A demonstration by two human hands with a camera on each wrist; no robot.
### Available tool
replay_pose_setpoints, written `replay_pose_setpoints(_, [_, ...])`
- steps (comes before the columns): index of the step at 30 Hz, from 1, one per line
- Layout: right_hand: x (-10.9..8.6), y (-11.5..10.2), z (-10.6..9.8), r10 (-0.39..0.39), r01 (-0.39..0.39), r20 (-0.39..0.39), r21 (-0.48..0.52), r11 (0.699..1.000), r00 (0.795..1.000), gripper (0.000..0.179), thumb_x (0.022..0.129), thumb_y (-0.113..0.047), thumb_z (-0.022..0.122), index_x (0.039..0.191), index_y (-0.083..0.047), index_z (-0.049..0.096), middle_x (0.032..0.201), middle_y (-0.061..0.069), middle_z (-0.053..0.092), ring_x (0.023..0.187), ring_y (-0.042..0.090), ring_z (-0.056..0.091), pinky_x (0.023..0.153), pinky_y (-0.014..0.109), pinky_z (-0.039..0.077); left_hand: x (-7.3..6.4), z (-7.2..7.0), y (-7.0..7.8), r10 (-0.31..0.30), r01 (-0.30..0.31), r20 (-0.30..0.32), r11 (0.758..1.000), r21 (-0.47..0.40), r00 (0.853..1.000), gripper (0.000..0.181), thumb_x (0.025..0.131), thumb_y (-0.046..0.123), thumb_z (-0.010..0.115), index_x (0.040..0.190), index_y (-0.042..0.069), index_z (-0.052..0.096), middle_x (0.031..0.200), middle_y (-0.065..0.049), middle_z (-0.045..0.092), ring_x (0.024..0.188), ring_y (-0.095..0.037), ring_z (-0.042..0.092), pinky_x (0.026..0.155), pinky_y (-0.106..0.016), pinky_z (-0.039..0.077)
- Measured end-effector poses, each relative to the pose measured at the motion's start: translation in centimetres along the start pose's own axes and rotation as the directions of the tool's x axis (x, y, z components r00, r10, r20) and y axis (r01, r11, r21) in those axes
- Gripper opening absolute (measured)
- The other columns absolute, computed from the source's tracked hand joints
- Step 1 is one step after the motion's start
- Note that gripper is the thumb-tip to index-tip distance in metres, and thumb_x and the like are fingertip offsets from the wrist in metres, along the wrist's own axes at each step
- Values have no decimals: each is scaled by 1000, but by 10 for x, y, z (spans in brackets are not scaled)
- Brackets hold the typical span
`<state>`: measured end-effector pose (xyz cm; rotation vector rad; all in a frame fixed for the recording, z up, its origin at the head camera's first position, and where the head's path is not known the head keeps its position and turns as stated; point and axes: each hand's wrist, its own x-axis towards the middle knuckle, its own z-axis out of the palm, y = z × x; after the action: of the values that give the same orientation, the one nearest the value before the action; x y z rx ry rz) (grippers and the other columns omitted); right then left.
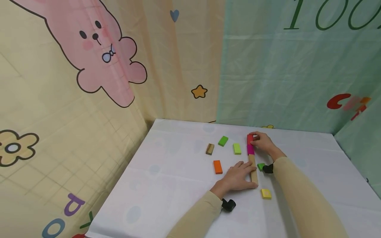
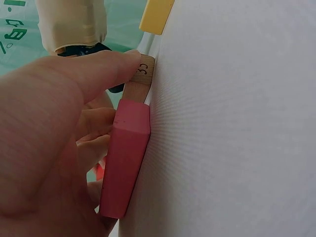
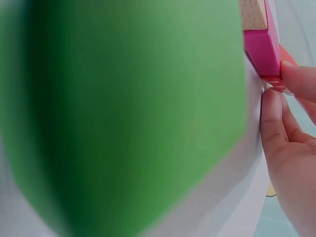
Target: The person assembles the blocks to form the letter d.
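A straight row of blocks runs away from the person: wooden blocks (image 1: pixel 254 177) nearest, then a magenta block (image 1: pixel 250 149), with a red block (image 1: pixel 250 138) at the far end. My right hand (image 1: pixel 263 142) pinches the red block between thumb and fingers. My left hand (image 1: pixel 237 178) rests against the near wooden part, fingers spread, thumb at its near end. In the left wrist view, the thumb touches a marked wooden block (image 2: pixel 144 69). A pinkish-red block (image 2: pixel 126 158) lies close under that palm, hidden in the head view.
Left of the row lie an orange block (image 1: pixel 218 167), a brown block (image 1: pixel 209 149), a green block (image 1: pixel 223 141) and a light green block (image 1: pixel 236 148). Right of it are a yellow block (image 1: pixel 266 194) and another green block (image 1: pixel 261 166), near the right wrist camera (image 1: pixel 268 169).
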<state>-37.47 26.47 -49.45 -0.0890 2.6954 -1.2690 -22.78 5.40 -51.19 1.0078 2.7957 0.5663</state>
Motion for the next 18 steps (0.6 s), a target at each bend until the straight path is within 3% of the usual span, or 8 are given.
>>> replay_pose_setpoints(18, [2,3,-3,15,-7,68,-127,992,998,59,103,-19,58,154,0,35,139,34,44,118,43,48,97,50,49,-5,-4,3,-8,8,12,1000,-20,1000,65,94,60,60,152,36,43,162,16,25,149,-17,24,111,-42,35])
